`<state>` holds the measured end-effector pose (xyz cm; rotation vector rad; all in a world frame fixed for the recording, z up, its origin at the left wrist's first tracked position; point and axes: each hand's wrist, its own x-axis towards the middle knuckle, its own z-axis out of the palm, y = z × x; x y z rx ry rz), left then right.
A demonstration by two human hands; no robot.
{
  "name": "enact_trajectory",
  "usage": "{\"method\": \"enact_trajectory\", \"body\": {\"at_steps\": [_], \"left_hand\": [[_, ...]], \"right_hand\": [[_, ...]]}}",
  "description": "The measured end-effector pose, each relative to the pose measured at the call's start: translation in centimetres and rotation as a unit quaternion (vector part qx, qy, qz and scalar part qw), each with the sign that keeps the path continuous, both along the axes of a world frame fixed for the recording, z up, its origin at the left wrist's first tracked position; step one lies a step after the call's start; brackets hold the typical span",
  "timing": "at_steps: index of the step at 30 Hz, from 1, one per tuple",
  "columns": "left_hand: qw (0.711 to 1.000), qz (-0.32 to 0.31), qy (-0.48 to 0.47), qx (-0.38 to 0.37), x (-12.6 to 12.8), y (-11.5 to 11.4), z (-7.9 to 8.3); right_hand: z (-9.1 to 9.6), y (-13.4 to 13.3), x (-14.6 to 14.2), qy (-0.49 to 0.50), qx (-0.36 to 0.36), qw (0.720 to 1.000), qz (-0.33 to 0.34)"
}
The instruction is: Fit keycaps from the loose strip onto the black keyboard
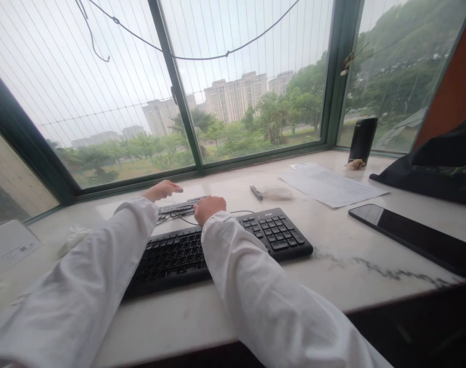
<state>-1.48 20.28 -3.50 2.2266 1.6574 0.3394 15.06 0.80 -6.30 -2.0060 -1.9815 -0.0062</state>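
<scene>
A black keyboard point(175, 255) lies across the table in front of me. Its number pad has keycaps on, while many positions in the main block look bare. Behind it, several loose dark keycaps point(181, 206) are laid out in rows. My left hand point(161, 190) hovers just beyond these rows, fingertips pressed together and pointing right; anything in them is too small to make out. At the right end of the rows, my right hand point(210, 208) is closed with curled fingers. Its fingertips are partly hidden, and whatever they grip cannot be seen. Both forearms, in white sleeves, pass over the keyboard.
A phone point(417, 237) lies at the right, with a printed paper point(332, 184) behind it. A small grey tool point(256, 192) rests beside a clear plastic piece point(278, 193). A black cylinder point(363, 140) stands by the window. Dark fabric point(440, 163) and a white box point(13, 250) flank the table.
</scene>
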Motion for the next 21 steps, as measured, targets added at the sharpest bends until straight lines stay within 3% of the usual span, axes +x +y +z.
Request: {"method": "enact_trajectory", "body": {"at_steps": [8,14,21], "left_hand": [[0.995,-0.072,-0.064,-0.008,0.8,-6.6,0.3],[0.983,-0.16,-0.095,-0.004,-1.0,-11.9,-0.3],[0.977,-0.128,-0.171,-0.024,-2.4,-15.7,-2.6]], "right_hand": [[-0.4,0.0,-0.1,-0.019,0.039,0.999,-0.002],[-0.4,-0.3,-0.3,-0.033,0.07,0.996,0.034],[-0.2,-0.6,-0.2,-0.048,0.08,0.992,0.084]]}}
